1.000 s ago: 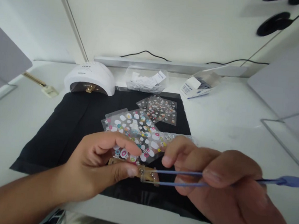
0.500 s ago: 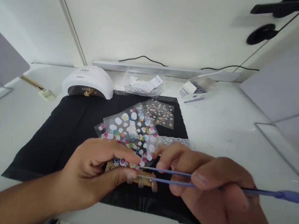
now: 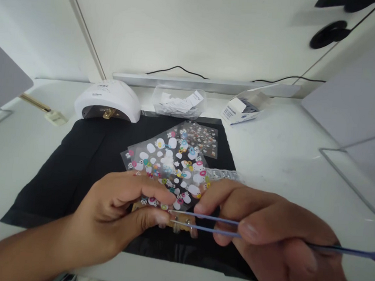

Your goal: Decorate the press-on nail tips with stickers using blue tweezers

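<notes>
My left hand [image 3: 112, 204] is half curled, thumb over the tan nail-tip stand [image 3: 182, 218], on my side of the sticker sheet [image 3: 168, 158]. Farther right of this sheet, my right hand [image 3: 275, 227] pinches blue tweezers [image 3: 214, 230] lying crosswise, parted tips toward my left thumb.

Sticker sheets [image 3: 169, 158] on the cloth [image 3: 70, 161]; behind them, lamp [image 3: 111, 95] left, box [image 3: 237, 112] right, tub [image 3: 202, 110] of packets [image 3: 179, 105] between.
</notes>
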The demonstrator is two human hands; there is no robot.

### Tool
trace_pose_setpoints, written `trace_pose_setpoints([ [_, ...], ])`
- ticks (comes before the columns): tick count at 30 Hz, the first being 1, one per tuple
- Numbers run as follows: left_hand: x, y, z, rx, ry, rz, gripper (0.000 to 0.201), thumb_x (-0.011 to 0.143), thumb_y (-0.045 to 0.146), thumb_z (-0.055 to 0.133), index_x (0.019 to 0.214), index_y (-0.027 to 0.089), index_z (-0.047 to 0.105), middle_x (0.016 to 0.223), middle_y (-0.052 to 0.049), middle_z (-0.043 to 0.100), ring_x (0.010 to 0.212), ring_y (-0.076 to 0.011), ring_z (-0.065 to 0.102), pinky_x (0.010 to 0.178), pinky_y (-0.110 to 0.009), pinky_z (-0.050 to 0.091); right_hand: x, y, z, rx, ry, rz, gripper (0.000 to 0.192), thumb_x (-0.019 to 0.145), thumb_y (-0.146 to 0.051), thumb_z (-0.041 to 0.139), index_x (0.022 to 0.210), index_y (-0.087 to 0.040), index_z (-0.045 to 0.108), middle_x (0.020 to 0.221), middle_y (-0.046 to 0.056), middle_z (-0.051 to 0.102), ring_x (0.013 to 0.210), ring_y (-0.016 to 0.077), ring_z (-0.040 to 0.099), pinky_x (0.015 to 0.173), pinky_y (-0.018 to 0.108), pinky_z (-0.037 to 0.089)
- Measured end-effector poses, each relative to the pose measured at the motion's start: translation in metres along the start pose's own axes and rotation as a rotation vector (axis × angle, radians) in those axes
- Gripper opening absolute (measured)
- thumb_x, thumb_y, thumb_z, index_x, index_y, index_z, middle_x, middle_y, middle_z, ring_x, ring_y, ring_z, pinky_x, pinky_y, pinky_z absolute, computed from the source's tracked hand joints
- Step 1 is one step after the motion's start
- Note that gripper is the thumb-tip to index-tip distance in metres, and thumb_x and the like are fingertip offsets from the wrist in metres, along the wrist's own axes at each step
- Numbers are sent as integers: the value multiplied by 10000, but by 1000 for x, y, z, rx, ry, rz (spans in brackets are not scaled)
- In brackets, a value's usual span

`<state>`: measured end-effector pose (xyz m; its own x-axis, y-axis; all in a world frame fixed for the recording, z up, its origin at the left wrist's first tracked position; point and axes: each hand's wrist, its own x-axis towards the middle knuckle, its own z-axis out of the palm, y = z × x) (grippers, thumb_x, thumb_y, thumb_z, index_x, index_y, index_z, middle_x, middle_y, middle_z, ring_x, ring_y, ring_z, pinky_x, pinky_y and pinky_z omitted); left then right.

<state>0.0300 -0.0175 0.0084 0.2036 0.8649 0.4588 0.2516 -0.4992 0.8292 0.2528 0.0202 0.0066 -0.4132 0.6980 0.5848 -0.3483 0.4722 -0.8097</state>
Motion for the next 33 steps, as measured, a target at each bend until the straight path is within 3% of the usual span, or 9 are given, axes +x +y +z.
trace_pose_setpoints([
  [15,1,4,-2,44,-55,40,134,855,120,710,919,237,696,750,34,777,609,-110,711,590,-179,581,-5,3,-1,-67,-13,-51,262,980,-352,527,1073,-255,753,670,38,697,669,223,718,635,425,641],
  [24,1,4,1,23,-55,48,133,845,73,717,889,196,688,769,43,781,661,-60,720,677,-83,555,-3,2,2,35,45,2,259,960,-350,563,1003,-218,782,644,41,703,658,218,710,633,408,638],
  [33,0,6,-1,-6,-50,52,198,807,26,731,905,197,713,770,15,790,679,-108,739,674,-156,598,3,-3,3,107,77,26,317,972,-368,551,938,-194,814,588,61,689,607,198,663,615,380,625],
])
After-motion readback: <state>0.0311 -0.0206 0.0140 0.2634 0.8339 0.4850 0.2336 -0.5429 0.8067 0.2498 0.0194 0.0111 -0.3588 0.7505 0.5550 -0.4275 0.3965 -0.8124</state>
